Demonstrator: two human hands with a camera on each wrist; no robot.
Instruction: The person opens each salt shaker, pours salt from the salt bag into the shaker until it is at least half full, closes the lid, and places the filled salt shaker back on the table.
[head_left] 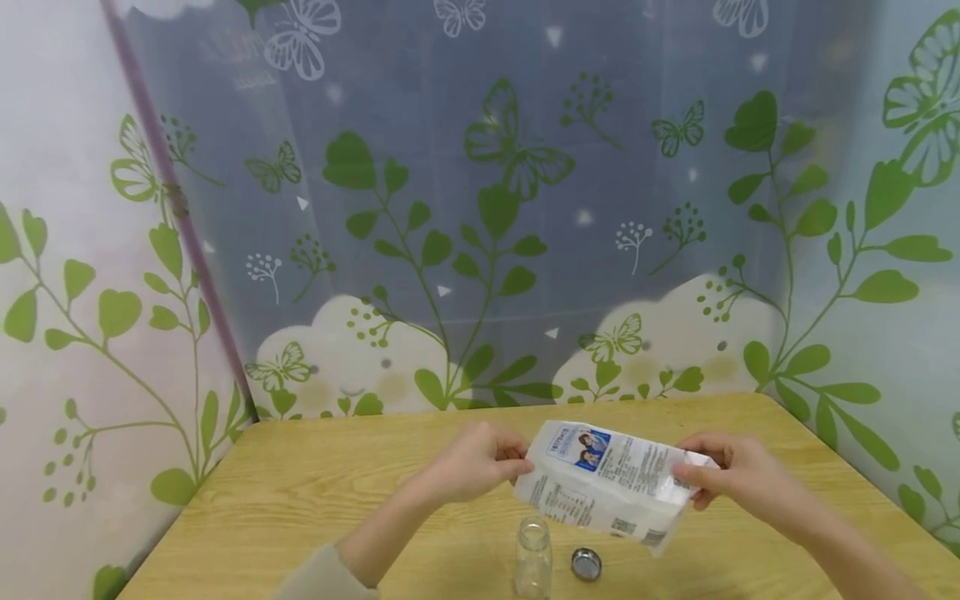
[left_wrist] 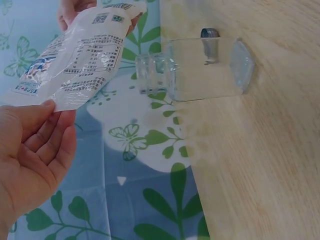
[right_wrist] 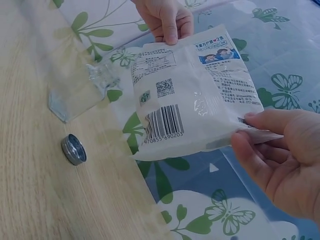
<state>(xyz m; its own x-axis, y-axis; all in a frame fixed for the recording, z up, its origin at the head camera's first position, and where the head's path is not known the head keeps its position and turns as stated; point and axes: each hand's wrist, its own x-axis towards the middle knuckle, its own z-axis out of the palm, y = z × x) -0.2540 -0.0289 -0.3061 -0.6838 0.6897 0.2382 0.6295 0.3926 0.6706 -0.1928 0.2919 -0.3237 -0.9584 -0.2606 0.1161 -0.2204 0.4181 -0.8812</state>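
A white printed plastic packet (head_left: 600,483) with a blue picture and barcode is held up over the table between both hands. My left hand (head_left: 480,462) pinches one end of it between thumb and fingers. The opposite end is gripped by my right hand (head_left: 738,475), its thumb on top, as the right wrist view also shows. Below the packet an uncapped clear glass jar (head_left: 533,562) stands upright on the table. Beside the jar lies a silver metal lid (head_left: 586,564), its hollow side up.
The wooden table (head_left: 300,500) runs back to a curtain (head_left: 420,250) printed with leaves and butterflies. More of this printed cloth hangs at the left and right sides.
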